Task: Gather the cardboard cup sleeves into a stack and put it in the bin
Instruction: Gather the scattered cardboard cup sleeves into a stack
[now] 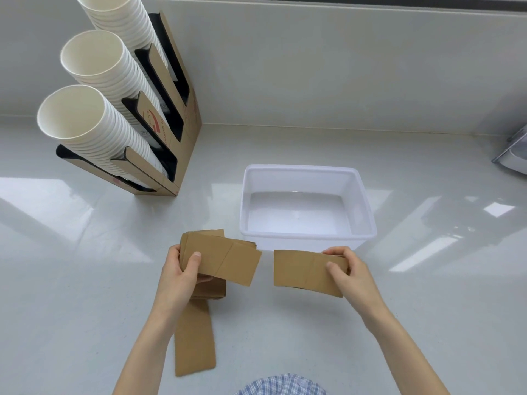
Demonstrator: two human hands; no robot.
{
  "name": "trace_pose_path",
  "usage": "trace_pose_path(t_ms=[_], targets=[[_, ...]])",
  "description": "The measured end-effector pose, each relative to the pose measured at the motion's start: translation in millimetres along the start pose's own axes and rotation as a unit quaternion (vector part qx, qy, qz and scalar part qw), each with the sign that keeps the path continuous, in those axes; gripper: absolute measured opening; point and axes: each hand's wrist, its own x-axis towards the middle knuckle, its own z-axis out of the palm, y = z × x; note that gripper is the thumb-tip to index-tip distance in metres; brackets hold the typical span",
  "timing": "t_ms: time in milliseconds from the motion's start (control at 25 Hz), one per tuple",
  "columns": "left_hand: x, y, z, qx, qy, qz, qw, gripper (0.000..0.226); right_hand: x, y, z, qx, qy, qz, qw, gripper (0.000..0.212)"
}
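Observation:
My left hand (182,272) grips a stack of flat brown cardboard cup sleeves (228,260) by its left end, thumb on top, held just above the counter. My right hand (346,269) holds a single flat sleeve (299,270) by its right end, a short gap to the right of the stack. More sleeves (212,289) lie on the counter under my left hand, and one long sleeve (195,340) lies beside my left forearm. The white plastic bin (306,171) stands just behind both hands with nothing in it.
A cardboard cup dispenser (182,132) with three slanted columns of white paper cups (85,115) stands at the back left. A grey object (513,155) shows at the right edge. The glossy white counter (427,280) meets a low back wall.

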Motion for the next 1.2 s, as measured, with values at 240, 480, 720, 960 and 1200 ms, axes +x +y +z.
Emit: trace_pose_path(t_ms=[240,480,720,960,1200], targets=[[-3.6,2.6,15.7,0.000,-0.018,0.008,1.000,0.011,-4.3,-14.8,0.8,0.084,-0.025,0.000,0.996,0.021],[-13.2,-0.2,42.5,-0.029,-0.069,-0.011,0.997,0.017,-4.7,-13.4,32.6,0.106,-0.047,0.020,0.993,0.010],[-19.0,-2.3,59.8,-0.071,-0.110,-0.021,0.991,0.022,-2.5,-7.7,42.7,0.074,-0.001,0.006,0.997,0.020],[-26.6,-5.6,69.8,-0.087,-0.158,-0.020,0.983,0.027,-6.2,-3.9,43.1,0.111,0.000,0.011,0.994,0.046],[-22.8,-17.7,73.1,0.013,-0.159,0.050,0.986,0.017,-6.8,6.2,33.9,0.064,-0.009,-0.028,0.998,0.047]])
